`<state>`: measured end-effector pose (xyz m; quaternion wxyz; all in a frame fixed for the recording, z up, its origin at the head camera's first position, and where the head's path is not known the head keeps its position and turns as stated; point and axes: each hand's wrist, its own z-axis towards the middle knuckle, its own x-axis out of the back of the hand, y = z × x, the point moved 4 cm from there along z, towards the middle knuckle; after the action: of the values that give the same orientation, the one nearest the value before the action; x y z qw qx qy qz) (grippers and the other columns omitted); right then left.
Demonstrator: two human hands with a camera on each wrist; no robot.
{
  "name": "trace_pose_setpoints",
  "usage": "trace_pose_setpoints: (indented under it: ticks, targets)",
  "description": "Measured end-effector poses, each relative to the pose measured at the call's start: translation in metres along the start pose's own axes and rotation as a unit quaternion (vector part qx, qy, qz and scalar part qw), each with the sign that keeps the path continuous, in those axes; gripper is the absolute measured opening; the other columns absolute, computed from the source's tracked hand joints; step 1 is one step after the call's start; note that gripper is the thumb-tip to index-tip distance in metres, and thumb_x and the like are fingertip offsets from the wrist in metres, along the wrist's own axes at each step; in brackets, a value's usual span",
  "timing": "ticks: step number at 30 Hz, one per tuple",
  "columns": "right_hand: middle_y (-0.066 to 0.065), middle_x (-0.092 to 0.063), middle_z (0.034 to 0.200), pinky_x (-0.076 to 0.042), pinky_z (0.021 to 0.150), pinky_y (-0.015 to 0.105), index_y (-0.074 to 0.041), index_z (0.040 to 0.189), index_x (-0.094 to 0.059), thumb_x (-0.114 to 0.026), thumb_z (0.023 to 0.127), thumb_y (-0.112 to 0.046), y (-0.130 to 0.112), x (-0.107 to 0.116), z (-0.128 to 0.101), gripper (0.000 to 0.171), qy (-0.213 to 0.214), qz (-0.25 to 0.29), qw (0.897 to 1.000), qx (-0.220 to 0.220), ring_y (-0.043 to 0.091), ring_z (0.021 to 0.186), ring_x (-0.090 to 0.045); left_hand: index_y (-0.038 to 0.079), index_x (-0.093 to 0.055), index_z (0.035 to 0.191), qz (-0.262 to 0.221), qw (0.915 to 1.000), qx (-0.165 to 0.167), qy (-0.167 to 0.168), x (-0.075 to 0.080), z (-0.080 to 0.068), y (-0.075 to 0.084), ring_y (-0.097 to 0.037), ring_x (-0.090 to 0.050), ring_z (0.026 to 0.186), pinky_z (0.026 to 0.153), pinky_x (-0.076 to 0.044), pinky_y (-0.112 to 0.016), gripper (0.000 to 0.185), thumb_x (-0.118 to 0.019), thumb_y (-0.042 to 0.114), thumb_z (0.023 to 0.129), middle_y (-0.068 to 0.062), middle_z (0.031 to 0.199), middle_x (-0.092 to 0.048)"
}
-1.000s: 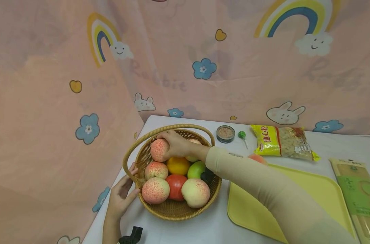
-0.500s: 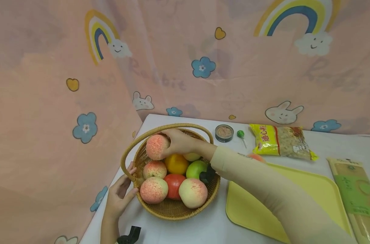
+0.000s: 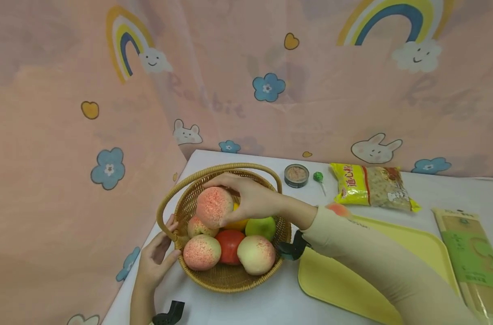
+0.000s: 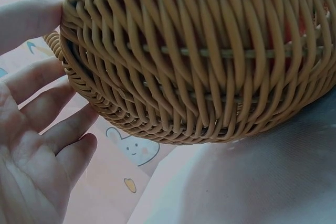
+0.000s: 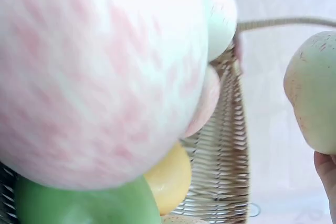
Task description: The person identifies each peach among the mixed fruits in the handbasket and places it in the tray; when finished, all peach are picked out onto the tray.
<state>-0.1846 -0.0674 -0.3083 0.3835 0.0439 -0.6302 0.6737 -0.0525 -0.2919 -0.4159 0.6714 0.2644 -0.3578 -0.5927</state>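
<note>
1. Far left: the left hand (image 3: 155, 262) hasn't budged. Fingers are straight and relaxed, resting against the outside of the basket (image 3: 230, 280) right by the handle base. The left wrist view shows the same thing, flat fingers (image 4: 39, 111) on the weave, nothing gripped. Looks like it's just steadying the basket.

2. The big change: the peach (image 3: 214, 206) in the right hand (image 3: 250, 198) has come up. A second ago it sat low at the back of the pile; now it's clear of the other fruit, hanging above the basket under the handle and a bit nearer the person. Fingers wrap over its top and side, so it's a proper grip. In the right wrist view it fills most of the frame.

3. What stayed put in the basket: two more peaches, a tomato (image 3: 229, 246), a green apple (image 3: 261, 227), a pale fruit in front, and an orange half hidden behind the lifted peach.

4. To the right: the yellow tray (image 3: 409, 253) on the worktop already has one peach (image 3: 339, 209) peeking over the sleeve. My guess is this one is mid-trip out of the basket, not set down anywhere yet.
</note>
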Motion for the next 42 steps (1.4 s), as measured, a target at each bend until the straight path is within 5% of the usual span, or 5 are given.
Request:
trace_pose_setpoints:
  ticks: [12,25,37,42]
  targets:
    - [0.005,-0.044,0.140,-0.049,0.098,0.031,-0.011,0.138,-0.044,-0.081,0.072,-0.007,-0.003,0.016,-0.093,0.076,0.088,0.096,0.991,0.005,0.015,0.122,-0.049,-0.024,-0.040,0.127,-0.014,0.9999,-0.007,0.000,0.000,-0.003,0.000,-0.024,-0.028,0.143,0.112,-0.030,-0.023,0.053,-0.054,-0.024,0.077,-0.032,0.148,-0.027]
    - [0.011,-0.044,0.138,-0.041,0.100,0.012,0.005,0.138,-0.040,-0.075,0.065,0.017,0.034,0.045,-0.217,0.082,0.252,0.019,0.968,-0.011,0.008,0.125,-0.047,-0.023,-0.041,0.128,-0.011,0.9999,0.008,0.004,-0.003,-0.002,-0.001,-0.021,-0.030,0.142,0.111,-0.031,-0.021,0.054,-0.053,-0.025,0.075,-0.029,0.149,-0.028]
    - [0.014,-0.039,0.140,-0.044,0.095,0.010,0.008,0.142,-0.030,-0.063,0.073,0.024,0.084,0.075,-0.288,0.078,0.258,0.053,0.962,-0.075,0.003,0.123,-0.048,-0.025,-0.039,0.127,-0.029,0.9995,-0.006,0.003,0.000,-0.001,-0.001,-0.025,-0.030,0.142,0.112,-0.031,-0.023,0.054,-0.052,-0.026,0.075,-0.032,0.148,-0.028]
    - [0.002,-0.036,0.144,-0.042,0.093,0.007,0.002,0.144,-0.031,-0.061,0.077,0.021,0.103,0.076,-0.307,0.076,0.267,0.060,0.954,-0.126,-0.001,0.124,-0.044,-0.026,-0.039,0.126,-0.032,0.9995,-0.007,0.004,0.000,0.000,0.000,-0.025,-0.031,0.142,0.111,-0.032,-0.024,0.053,-0.052,-0.025,0.075,-0.032,0.147,-0.029]
